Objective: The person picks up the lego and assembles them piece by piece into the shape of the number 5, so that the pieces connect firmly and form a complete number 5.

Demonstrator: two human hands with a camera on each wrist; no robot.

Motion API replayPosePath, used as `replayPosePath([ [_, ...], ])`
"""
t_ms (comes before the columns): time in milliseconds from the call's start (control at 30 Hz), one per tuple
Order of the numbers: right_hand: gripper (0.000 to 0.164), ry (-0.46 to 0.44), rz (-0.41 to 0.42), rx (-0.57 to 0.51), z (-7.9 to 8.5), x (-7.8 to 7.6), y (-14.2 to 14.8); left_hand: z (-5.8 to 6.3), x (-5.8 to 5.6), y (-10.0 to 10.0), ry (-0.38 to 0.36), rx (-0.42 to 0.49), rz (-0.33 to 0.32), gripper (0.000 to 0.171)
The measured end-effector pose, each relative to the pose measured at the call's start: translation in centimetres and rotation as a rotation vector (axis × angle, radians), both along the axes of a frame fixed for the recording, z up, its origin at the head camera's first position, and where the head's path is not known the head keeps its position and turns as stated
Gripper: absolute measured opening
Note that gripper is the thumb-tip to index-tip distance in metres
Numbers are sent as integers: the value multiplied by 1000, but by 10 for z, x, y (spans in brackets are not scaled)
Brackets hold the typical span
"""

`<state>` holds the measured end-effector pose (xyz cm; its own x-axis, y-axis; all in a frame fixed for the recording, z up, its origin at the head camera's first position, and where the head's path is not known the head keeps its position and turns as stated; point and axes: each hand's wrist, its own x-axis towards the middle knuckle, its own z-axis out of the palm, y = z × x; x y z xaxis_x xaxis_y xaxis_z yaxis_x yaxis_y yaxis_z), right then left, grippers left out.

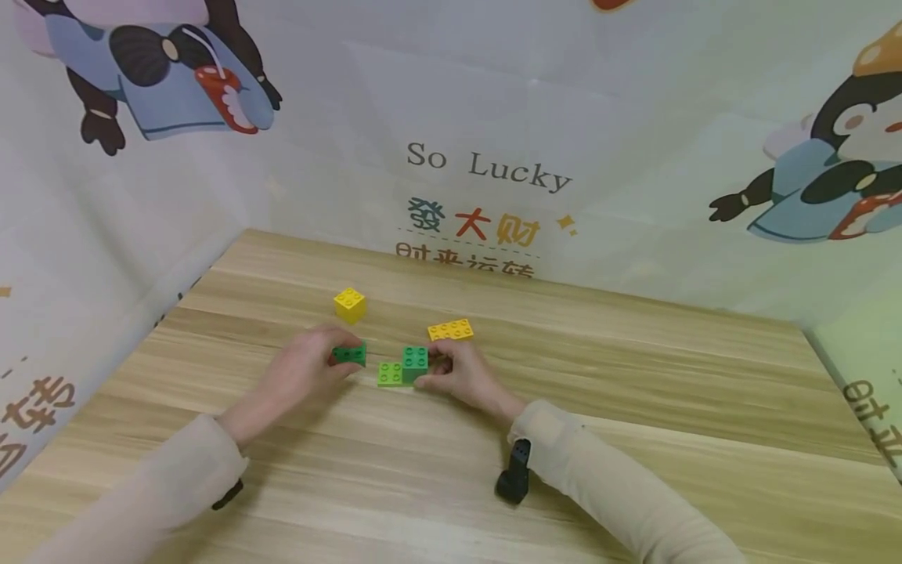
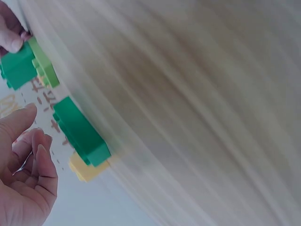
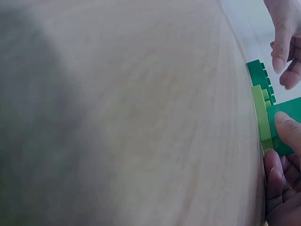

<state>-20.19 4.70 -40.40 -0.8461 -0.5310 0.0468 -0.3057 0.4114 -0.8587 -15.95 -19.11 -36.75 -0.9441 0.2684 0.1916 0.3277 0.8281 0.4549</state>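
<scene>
In the head view my left hand [image 1: 308,362] hovers at a long dark green brick [image 1: 350,355]. The left wrist view shows thumb and fingers [image 2: 43,162] of this hand apart from that brick [image 2: 80,132], which stands on the table. My right hand [image 1: 465,379] pinches a square green brick [image 1: 415,363], its thumb on the side in the right wrist view. This green brick [image 3: 286,120] sits on one end of a light green brick [image 3: 261,115], whose other studs are bare.
A tall yellow brick [image 1: 350,305] stands beyond my left hand. A flat yellow-orange brick [image 1: 451,330] lies just beyond my right hand. The wood-grain table [image 1: 634,392] ends at a printed cloth backdrop [image 1: 634,157].
</scene>
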Motion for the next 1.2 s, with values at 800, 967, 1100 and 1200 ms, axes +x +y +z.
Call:
replayPosePath([
  [800,38,-12,-8,8,-1,-1,2,-9,-11,-35,12,-32,-19,45],
  [967,38,-6,-9,16,0,-1,1,-11,-15,-33,-11,-44,-20,45],
  [1100,38,1,-14,25,0,0,1,-12,-17,-31,-35,-44,-24,45],
  [1200,38,5,-17,26,0,0,0,-12,-18,-30,-48,-46,-23,44],
])
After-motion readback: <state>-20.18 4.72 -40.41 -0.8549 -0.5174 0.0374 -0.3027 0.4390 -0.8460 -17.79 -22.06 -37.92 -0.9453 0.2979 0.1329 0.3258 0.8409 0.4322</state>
